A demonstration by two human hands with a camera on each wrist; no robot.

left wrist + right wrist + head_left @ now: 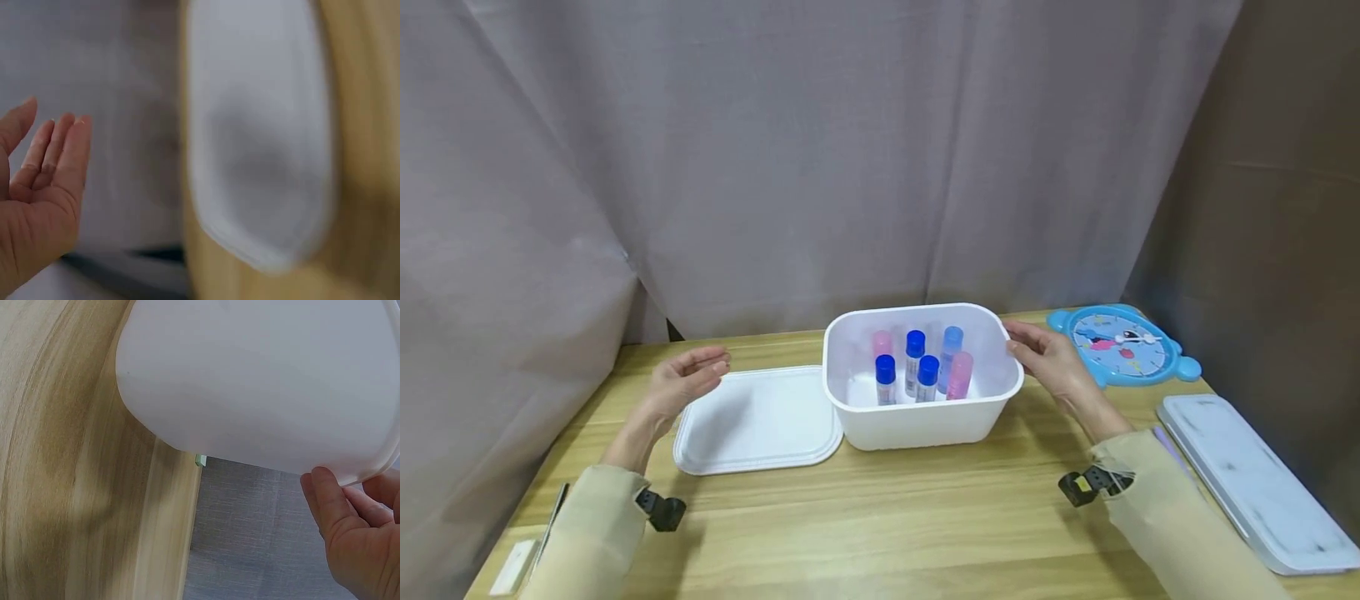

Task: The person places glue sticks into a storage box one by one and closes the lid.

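At table centre, right hand (pixel 1048 360) touches the box (pixel 917 417) rim, fingers loosely open; left hand (pixel 688 379) hovers open, empty, over the lid (pixel 756 421). Step looks like box open, tubes (pixel 917 367) inside; next move likely needs a firm grip on box or lid

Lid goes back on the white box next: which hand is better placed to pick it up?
Left, probably. The left hand hovers open just above the lid, which lies flat on the table left of the box. The right hand is at the box's far right rim.
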